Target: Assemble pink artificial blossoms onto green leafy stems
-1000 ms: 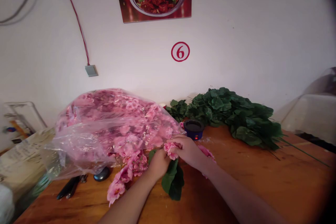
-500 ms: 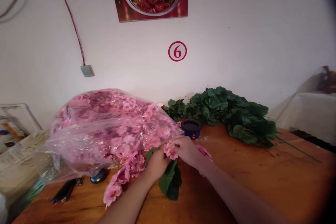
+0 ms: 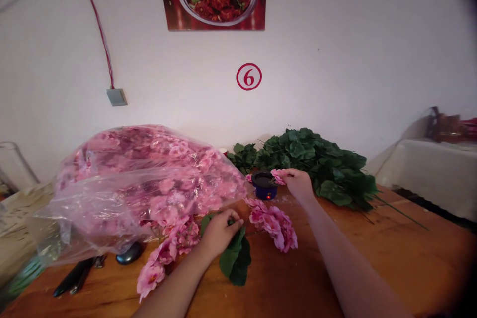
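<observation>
My left hand [image 3: 222,231] is closed around a stem with green leaves [image 3: 236,261], held just above the wooden table. Between the fingertips of my right hand [image 3: 298,184] is a pink artificial flower [image 3: 278,177], at the right rim of a small dark blue pot [image 3: 265,186] with a lit red light and dark contents. A cluster of pink blossoms [image 3: 274,223] lies on the table between my hands. More loose pink flowers [image 3: 164,256] lie left of my left forearm.
A clear plastic bag [image 3: 149,179] full of pink flowers fills the left of the table [image 3: 335,253]. A heap of green leaf stems [image 3: 316,164] lies at the back right. A black-handled tool [image 3: 73,277] and a dark rounded object [image 3: 129,253] are at the front left.
My right hand has moved away from my left hand, right and up to the blue pot, carrying the pink flower. My left hand stays near its place with the leaves. The view has shifted slightly.
</observation>
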Demonstrator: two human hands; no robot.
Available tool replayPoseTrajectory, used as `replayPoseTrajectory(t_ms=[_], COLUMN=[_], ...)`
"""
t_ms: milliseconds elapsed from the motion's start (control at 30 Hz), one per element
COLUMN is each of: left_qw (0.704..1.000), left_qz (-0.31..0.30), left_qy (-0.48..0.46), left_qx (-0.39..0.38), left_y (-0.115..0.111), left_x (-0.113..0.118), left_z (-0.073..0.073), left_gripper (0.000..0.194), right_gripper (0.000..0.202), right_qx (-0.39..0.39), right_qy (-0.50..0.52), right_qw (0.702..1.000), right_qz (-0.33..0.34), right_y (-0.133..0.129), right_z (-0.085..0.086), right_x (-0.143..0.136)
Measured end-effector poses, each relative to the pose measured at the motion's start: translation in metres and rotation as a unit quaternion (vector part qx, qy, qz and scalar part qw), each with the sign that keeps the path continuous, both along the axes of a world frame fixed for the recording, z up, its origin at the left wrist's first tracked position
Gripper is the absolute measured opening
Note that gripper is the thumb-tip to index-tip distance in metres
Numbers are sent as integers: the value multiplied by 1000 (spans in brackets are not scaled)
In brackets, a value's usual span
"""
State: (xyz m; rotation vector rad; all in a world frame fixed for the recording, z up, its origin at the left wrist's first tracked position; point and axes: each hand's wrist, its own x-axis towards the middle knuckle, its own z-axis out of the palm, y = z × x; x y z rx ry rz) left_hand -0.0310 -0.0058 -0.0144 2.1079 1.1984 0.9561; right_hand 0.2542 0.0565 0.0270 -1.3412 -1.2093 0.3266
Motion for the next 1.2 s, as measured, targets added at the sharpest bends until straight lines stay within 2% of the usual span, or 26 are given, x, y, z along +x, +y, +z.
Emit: replayPoseTrajectory(t_ms=[267,667,1067,1200], left_qw=[998,995,993,992], left_qz=[-7,-17,-17,-17], left_qy=[66,95,119,122], left_qx=[2,3,18,22], left_y=[-2,-1,-4,-5], left_x=[0,0,0,0], left_z=[5,4,6,8], left_gripper=[26,29,29,28], right_gripper=[23,25,24,26], right_qx=[-11,-31,-27,-21], right_qy=[-42,-83,-96,-90], right_qw=[999,996,995,995], right_qz=[-21,-12,-24,-30], right_y=[-1,8,-6,-7], right_z=[0,-6,8,8], right_x=[-2,-2,-17,-17])
